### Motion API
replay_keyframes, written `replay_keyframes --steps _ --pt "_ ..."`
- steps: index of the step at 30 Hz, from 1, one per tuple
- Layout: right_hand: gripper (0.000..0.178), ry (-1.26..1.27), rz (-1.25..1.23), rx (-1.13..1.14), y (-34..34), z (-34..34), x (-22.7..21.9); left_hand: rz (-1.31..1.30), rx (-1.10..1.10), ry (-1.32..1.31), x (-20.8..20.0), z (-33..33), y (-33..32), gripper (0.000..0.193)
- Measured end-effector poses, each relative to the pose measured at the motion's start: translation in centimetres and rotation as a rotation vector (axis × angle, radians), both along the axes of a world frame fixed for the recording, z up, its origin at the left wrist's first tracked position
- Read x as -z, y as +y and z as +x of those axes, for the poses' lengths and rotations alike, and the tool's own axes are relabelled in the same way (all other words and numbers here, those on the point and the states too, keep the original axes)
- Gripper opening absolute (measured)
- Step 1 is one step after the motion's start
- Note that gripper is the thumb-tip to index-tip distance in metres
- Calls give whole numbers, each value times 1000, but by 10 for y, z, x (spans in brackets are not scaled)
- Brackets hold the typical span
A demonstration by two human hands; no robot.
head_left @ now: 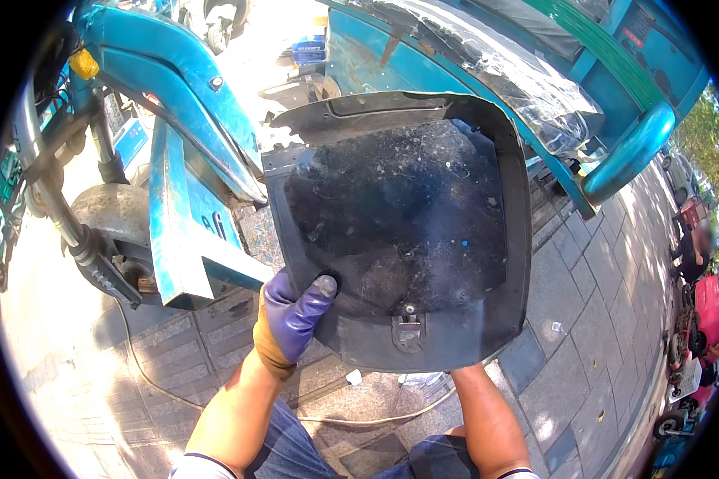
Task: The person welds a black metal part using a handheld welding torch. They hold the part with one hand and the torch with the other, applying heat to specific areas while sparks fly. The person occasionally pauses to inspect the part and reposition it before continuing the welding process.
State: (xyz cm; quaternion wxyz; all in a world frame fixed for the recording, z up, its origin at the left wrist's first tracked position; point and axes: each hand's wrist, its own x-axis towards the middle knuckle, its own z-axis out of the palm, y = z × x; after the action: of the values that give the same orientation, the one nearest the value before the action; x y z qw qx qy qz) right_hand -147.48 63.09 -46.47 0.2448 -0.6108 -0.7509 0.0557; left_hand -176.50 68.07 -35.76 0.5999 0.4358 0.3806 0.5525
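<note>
A black rimmed panel (pixel 399 231), like the underside of a vehicle seat, is held up in front of me. Its dark face is dusty and scuffed, and a small metal latch bracket (pixel 408 331) sits near its lower edge. My left hand (pixel 291 319), in a purple-and-orange glove, grips the lower left edge with the thumb over the face and the fingers behind. My right forearm (pixel 491 411) reaches up to the panel's lower right edge. The right hand itself is hidden behind the panel, so its fingers cannot be seen.
A blue three-wheeler's front frame (pixel 164 80) stands at the left with its wheel (pixel 112 211). The blue cargo bed (pixel 407 60) lies beyond the panel, a curved blue tube (pixel 635 152) at its corner. A cable (pixel 148 375) crosses the paving (pixel 583 351). Parked vehicles line the far right.
</note>
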Motion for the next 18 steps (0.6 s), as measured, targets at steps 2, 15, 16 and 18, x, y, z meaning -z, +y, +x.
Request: replay_keyframes --steps 2,15,16,18 --pt "54 54 -23 -24 0 -9 -15 -62 32 -173 0 -6 4 27" --pt "53 488 -265 292 16 -44 -57 -291 -66 -774 7 -16 22 34" --pt "53 480 -250 278 16 -43 -56 -251 23 -833 8 -17 23 35" --pt "54 429 -252 286 14 -39 -52 -187 57 -777 10 -17 21 35"
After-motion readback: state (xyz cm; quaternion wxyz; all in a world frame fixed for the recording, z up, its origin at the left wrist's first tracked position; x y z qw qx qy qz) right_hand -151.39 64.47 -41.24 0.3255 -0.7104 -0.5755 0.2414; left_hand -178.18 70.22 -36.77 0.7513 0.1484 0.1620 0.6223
